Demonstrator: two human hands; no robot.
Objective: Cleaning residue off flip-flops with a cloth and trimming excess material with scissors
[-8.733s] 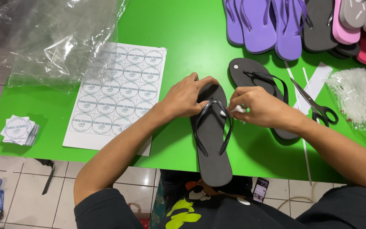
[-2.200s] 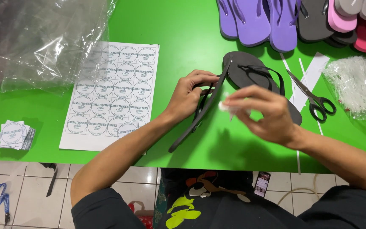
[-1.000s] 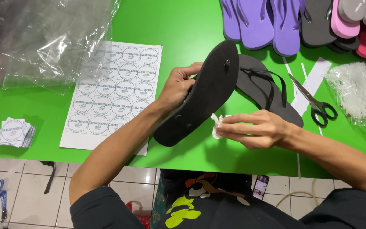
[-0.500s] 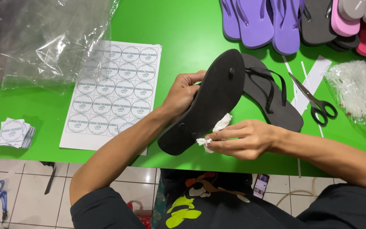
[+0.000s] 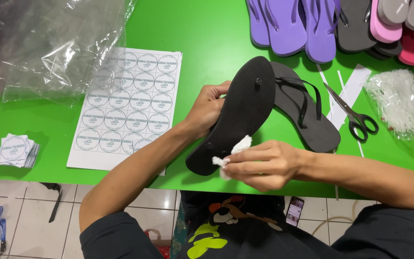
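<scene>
Gripping a black sandal [image 5: 238, 117] sole-up at frame centre, the left hand [image 5: 207, 108] hides its fingers behind it; the right hand [image 5: 259, 165] pinches a white cloth [image 5: 233, 151], mostly covered, against the heel, above the green bench [image 5: 207, 38].

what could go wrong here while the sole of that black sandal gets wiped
The left hand grips the upturned black sandal only along one edge, so pressure from the white cloth in the right hand might twist it loose. The open scissors lie near the right forearm and might get knocked.
</scene>
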